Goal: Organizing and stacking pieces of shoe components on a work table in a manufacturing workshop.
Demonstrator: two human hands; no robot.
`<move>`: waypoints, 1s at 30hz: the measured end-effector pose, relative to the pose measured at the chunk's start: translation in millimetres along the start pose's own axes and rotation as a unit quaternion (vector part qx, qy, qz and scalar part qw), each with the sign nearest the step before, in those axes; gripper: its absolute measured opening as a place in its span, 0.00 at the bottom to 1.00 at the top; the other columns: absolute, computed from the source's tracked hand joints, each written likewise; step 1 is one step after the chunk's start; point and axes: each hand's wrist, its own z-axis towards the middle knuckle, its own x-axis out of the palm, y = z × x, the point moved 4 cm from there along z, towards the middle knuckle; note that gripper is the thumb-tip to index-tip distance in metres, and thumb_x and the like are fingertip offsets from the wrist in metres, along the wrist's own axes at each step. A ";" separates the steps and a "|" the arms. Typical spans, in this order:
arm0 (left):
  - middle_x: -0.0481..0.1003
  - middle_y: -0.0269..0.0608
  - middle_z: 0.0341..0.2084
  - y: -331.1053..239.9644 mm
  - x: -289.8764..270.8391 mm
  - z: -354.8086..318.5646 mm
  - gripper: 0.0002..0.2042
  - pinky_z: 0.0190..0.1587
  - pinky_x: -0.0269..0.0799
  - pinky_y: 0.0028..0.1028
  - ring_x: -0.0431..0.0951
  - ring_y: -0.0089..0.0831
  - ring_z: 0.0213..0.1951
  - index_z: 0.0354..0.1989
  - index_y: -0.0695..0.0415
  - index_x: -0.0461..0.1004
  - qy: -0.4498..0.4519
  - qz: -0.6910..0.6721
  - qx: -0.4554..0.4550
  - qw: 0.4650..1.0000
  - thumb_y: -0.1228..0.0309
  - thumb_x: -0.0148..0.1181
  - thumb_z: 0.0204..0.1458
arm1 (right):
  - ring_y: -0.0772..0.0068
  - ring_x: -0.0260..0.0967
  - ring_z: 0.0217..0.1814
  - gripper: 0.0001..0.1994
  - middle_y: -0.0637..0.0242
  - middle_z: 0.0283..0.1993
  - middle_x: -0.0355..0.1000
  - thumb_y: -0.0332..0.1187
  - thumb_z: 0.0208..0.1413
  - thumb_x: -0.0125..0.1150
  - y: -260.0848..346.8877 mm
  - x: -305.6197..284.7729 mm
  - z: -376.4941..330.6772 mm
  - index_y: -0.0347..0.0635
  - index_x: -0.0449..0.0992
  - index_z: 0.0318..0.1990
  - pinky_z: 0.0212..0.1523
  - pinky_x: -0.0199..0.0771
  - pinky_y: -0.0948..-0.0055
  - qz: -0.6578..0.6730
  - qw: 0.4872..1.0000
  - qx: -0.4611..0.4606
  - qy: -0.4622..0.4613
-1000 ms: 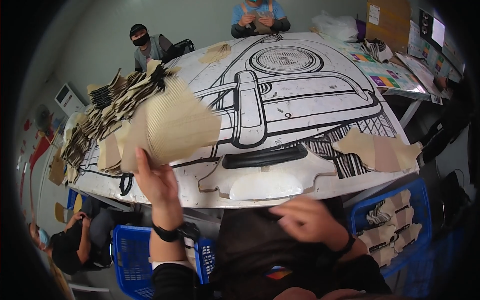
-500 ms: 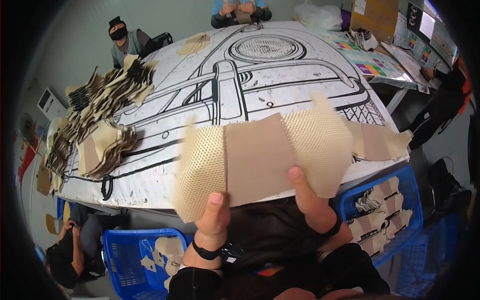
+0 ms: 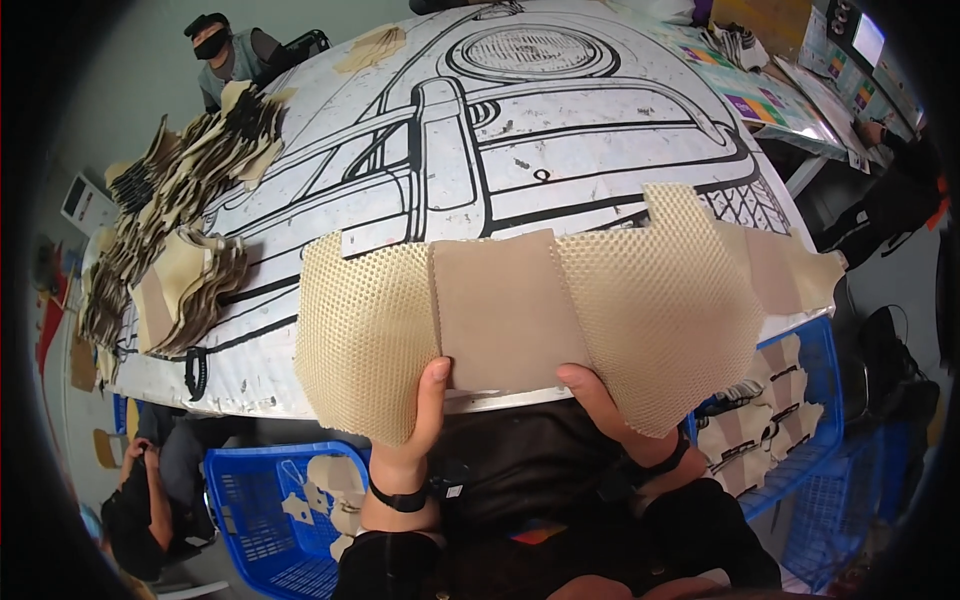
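Between my two hands is a wide fabric piece (image 3: 497,315), with beige honeycomb mesh at both sides and a smooth taupe panel in the middle. My left hand (image 3: 425,410) grips its lower edge near the left seam, thumb on the front. My right hand (image 3: 595,400) pinches the same edge by the right seam. The fingers of both hands are hidden behind the fabric. Behind its right end, a similar fabric piece (image 3: 795,272) lies on the table's right corner.
The table (image 3: 560,200) has a cover with a black line drawing. Stacked fabric pieces (image 3: 205,170) fill its left side, with a smaller stack (image 3: 185,290) nearer. Blue baskets (image 3: 250,460) holding pieces stand left and right below. A masked person (image 3: 228,60) sits far left; another person (image 3: 140,490) sits lower left.
The fabric piece is spread wider and flatter, its side meshes opened outward. My hands have come slightly closer together. The view has shifted, and the far person's hands are out of sight.
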 end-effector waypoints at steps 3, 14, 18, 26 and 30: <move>0.72 0.45 0.37 8.4 4.5 2.2 0.15 0.40 0.67 0.26 0.72 0.33 0.37 0.44 0.65 0.68 0.025 0.046 0.004 0.999 0.78 0.57 0.46 | 0.62 0.66 0.43 0.21 0.59 0.44 0.67 0.31 0.43 0.65 -10.4 7.2 -2.9 0.36 0.69 0.46 0.43 0.65 0.69 -0.004 0.999 0.030 0.034; 0.70 0.49 0.42 18.5 1.1 -16.1 0.20 0.46 0.65 0.31 0.70 0.42 0.44 0.47 0.65 0.66 0.111 0.178 -0.007 0.978 0.75 0.59 0.43 | 0.59 0.64 0.45 0.20 0.58 0.45 0.66 0.33 0.48 0.60 -32.6 13.1 -10.2 0.36 0.67 0.48 0.45 0.64 0.67 0.034 0.989 0.082 0.119; 0.69 0.49 0.43 26.4 -0.2 -17.1 0.20 0.47 0.64 0.30 0.70 0.41 0.45 0.48 0.66 0.66 0.123 0.101 -0.032 0.987 0.77 0.58 0.44 | 0.57 0.63 0.46 0.20 0.58 0.45 0.65 0.34 0.48 0.59 -35.7 19.8 -12.9 0.36 0.66 0.48 0.47 0.62 0.66 0.050 0.990 0.067 0.110; 0.69 0.49 0.44 38.4 -1.9 -9.1 0.19 0.47 0.64 0.29 0.70 0.39 0.44 0.48 0.66 0.66 0.125 0.039 -0.088 0.988 0.78 0.56 0.45 | 0.56 0.61 0.49 0.21 0.58 0.47 0.65 0.35 0.47 0.57 -36.2 26.6 -13.6 0.38 0.66 0.49 0.48 0.60 0.62 -0.033 0.986 0.034 0.161; 0.67 0.48 0.46 38.0 -4.9 -9.6 0.20 0.49 0.61 0.31 0.67 0.39 0.48 0.48 0.64 0.66 0.109 -0.028 -0.140 0.984 0.73 0.58 0.45 | 0.57 0.63 0.48 0.21 0.58 0.47 0.65 0.33 0.45 0.58 -38.0 28.8 -9.5 0.39 0.67 0.48 0.46 0.63 0.64 -0.024 0.990 0.021 0.139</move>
